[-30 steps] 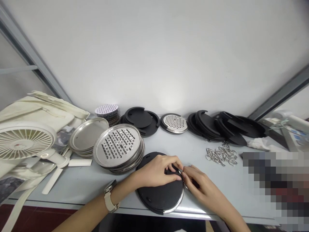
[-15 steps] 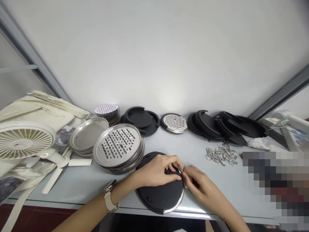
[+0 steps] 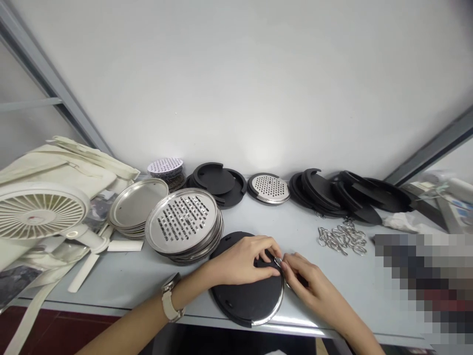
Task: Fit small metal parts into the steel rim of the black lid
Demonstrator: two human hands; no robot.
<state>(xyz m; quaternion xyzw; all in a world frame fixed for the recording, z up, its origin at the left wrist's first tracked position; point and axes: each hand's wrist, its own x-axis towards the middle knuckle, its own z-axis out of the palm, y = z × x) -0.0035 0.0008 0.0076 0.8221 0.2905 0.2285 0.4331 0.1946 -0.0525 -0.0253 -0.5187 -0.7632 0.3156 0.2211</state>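
Observation:
A round black disc (image 3: 254, 301) with a shiny metal rim along its right side lies near the table's front edge. Over its upper right part rests my left hand (image 3: 247, 261), with thumb and fingers curled closed at the disc's edge. My right hand (image 3: 305, 278) pinches a small metal ring clip (image 3: 278, 262) at that same edge, close to my left fingertips. How the clip meets the disc is hidden by the fingers. Right of the hands lies a loose pile of similar metal rings (image 3: 342, 239).
Left of the disc stand a stack of metal grater discs (image 3: 186, 222) and a stack of plain metal discs (image 3: 138, 204). Black round holders (image 3: 321, 190) and a holder with a perforated disc (image 3: 269, 188) line the wall. A white fan (image 3: 40, 212) and cream bag (image 3: 55, 170) sit left.
The view has shifted slightly, so everything appears a little further right. Both hands keep nearly the same place; slightly more of the metal clip shows between them.

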